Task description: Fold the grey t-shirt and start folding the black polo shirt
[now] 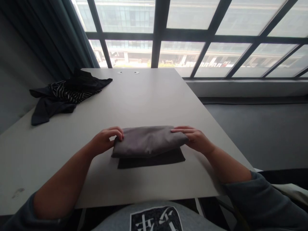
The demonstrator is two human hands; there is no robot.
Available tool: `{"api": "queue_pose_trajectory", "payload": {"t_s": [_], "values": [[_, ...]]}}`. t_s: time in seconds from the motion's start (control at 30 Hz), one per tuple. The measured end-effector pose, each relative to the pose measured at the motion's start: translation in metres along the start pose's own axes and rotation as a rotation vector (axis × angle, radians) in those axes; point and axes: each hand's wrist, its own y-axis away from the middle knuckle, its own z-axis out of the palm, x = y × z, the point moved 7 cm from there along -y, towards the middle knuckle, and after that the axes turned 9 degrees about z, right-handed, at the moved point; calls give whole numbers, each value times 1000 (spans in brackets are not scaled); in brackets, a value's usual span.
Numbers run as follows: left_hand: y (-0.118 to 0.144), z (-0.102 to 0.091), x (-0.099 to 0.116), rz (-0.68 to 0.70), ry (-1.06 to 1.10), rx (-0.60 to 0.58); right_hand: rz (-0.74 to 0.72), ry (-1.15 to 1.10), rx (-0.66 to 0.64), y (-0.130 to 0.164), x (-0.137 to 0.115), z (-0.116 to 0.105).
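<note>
A folded grey piece of cloth lies near the front of the white table, its lower layer showing darker along the near edge. What kind of garment or fabric it is, I cannot tell. At its left end, my left hand grips the upper layer, fingers on top and thumb at the side. My right hand pinches the right end, with fingers over the top and the thumb hidden beneath the fold. Between the hands the upper layer looks slightly raised and puffed.
Several dark clothes, one with a white line pattern, lie in a heap at the table's far left. The white table ends at a slanting right edge. Beyond it stand large windows and a dark curtain.
</note>
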Motion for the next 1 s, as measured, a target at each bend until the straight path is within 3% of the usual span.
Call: {"api": "queue_pose_trajectory", "payload": {"t_s": [0.13, 0.3, 0.4, 0.5, 0.63, 0.7, 0.83, 0.93, 1.0], "values": [[8, 16, 1, 39, -88, -165, -26, 53, -182, 12, 2, 18], [11, 17, 2, 62, -172, -152, -19, 49, -164, 17, 4, 19], [13, 17, 5, 48, -166, -219, -50, 89, -144, 22, 1, 12], [14, 20, 11, 9, -112, -285, -6, 110, -41, 27, -3, 1], [1, 32, 28, 41, -235, -161, 75, 136, 294, 30, -32, -6], [-7, 52, 38, 81, -368, -115, 82, 176, 340, 26, -56, 11], [-13, 107, 47, 76, -580, -87, 103, 308, 222, 10, -85, 65], [-9, 134, 43, 21, -658, -66, 193, 399, 142, 3, -74, 93], [-6, 141, 41, 10, -667, -60, 249, 454, 84, 3, -59, 103]]}}
